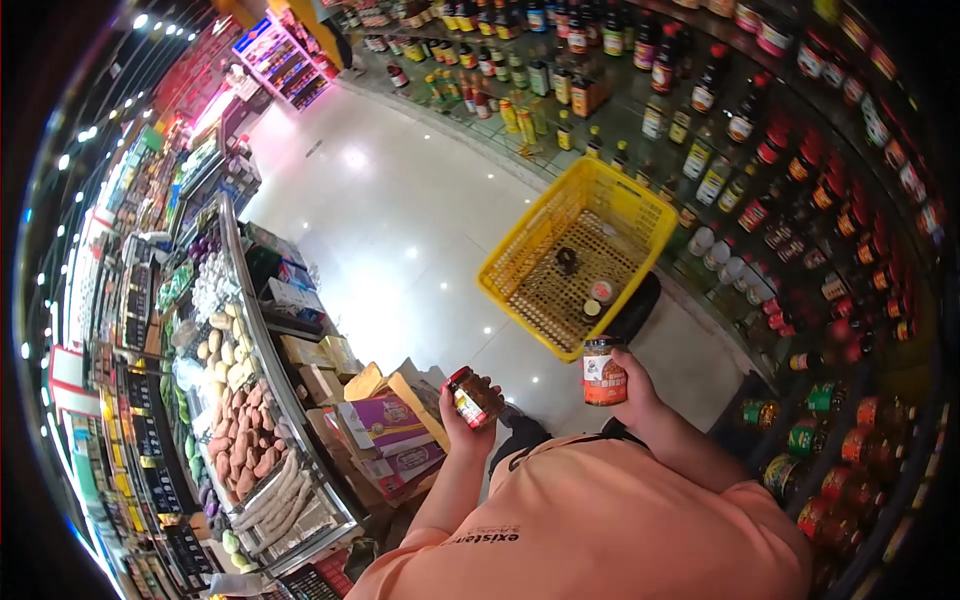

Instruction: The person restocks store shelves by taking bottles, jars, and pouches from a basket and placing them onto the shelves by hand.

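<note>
A dark glass jar with a red lid and a red-and-white label (472, 398) is held in my left hand (468, 428), fingers wrapped round it. My right hand (636, 388) grips a second jar (604, 372), which has a dark lid and an orange-and-white label; it is close to the near rim of a yellow plastic basket (578, 352). Inside the basket, near its right side, lie a small jar with a pale round lid (601, 291) and a smaller round item (592, 308). A dark patch shows on the basket's perforated bottom.
Shelves of bottles and jars (712, 170) run along the right. On the left stands a produce counter (236, 262) with potatoes, sweet potatoes and long roots. Cardboard boxes (395, 425) are stacked beside it. A tiled floor (400, 200) lies between them.
</note>
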`<state>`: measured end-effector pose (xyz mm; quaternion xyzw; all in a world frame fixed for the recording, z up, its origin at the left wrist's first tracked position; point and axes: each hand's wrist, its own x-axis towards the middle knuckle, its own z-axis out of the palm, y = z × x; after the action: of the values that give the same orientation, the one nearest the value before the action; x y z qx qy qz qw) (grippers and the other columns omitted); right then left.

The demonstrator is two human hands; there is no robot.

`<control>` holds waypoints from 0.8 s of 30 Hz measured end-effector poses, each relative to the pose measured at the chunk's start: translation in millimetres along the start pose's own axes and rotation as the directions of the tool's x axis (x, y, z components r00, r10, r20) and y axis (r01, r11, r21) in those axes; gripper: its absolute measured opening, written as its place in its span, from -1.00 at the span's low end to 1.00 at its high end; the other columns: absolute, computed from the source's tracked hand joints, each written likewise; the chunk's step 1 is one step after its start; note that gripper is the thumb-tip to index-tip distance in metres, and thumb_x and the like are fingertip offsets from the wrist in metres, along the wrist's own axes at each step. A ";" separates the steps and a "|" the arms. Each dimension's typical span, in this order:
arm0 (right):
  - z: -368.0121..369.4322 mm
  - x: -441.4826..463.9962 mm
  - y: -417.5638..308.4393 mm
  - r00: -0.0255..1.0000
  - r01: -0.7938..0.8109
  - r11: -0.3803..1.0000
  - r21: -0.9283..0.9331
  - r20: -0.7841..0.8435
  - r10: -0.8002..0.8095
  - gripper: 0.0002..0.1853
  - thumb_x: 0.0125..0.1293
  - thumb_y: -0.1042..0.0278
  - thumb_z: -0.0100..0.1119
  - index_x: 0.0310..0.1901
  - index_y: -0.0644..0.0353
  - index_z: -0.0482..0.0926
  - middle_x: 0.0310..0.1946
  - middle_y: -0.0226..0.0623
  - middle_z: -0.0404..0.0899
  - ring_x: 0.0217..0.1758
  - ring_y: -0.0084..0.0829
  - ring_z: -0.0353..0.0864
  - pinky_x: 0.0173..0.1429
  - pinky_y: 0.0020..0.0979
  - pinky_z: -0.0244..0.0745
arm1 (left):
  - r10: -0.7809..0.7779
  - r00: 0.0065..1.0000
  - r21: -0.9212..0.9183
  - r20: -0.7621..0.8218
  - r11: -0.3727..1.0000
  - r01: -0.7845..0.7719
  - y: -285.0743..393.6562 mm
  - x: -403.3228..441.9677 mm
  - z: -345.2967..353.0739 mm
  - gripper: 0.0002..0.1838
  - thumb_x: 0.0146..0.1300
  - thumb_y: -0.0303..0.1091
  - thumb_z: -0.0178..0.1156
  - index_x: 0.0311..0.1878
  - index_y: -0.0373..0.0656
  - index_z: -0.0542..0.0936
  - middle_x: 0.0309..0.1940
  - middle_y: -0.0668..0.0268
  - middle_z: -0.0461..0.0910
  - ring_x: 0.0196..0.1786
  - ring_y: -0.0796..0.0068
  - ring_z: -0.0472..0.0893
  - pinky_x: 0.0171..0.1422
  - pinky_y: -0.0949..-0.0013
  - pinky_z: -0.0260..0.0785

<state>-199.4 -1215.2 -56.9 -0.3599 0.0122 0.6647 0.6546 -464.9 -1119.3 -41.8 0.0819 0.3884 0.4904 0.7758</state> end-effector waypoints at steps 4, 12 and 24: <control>73.6 66.1 48.9 0.987 -0.129 0.990 -0.055 0.090 0.134 -0.53 0.37 -0.01 0.17 0.15 0.14 0.48 -0.05 -0.12 0.67 -0.08 -0.14 0.72 0.04 -0.07 0.62 | 0.018 0.995 -0.087 -0.100 0.996 -0.027 83.6 16.6 -48.6 -0.49 0.41 0.20 -0.01 0.10 -0.01 0.57 -0.17 0.15 0.64 -0.12 0.11 0.62 0.01 0.09 0.51; 217.5 158.2 169.0 0.902 -0.297 0.945 -0.138 0.283 0.325 -0.53 0.41 0.05 0.11 0.25 0.07 0.46 0.02 0.02 0.66 -0.05 -0.06 0.70 0.07 -0.06 0.61 | 0.222 0.967 -0.187 -0.121 0.952 -0.242 235.1 47.3 -147.7 -0.44 0.40 0.25 -0.02 0.10 -0.03 0.57 -0.12 0.20 0.66 -0.13 0.18 0.66 -0.06 0.17 0.53; 309.6 292.8 142.0 0.951 -0.142 0.985 -0.103 0.263 0.164 -0.48 0.41 -0.04 0.06 0.23 0.15 0.48 0.06 0.00 0.63 0.02 -0.03 0.67 0.10 -0.07 0.56 | 0.202 0.933 -0.245 -0.299 0.928 -0.279 316.2 119.9 -131.5 -0.50 0.40 0.24 0.00 0.00 0.03 0.61 -0.28 0.33 0.68 -0.29 0.25 0.68 -0.16 0.18 0.59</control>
<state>-433.4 -832.3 -37.0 -0.2903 -0.0769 0.7564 0.5811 -749.1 -894.0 -33.8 -0.0498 0.4024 0.6396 0.6531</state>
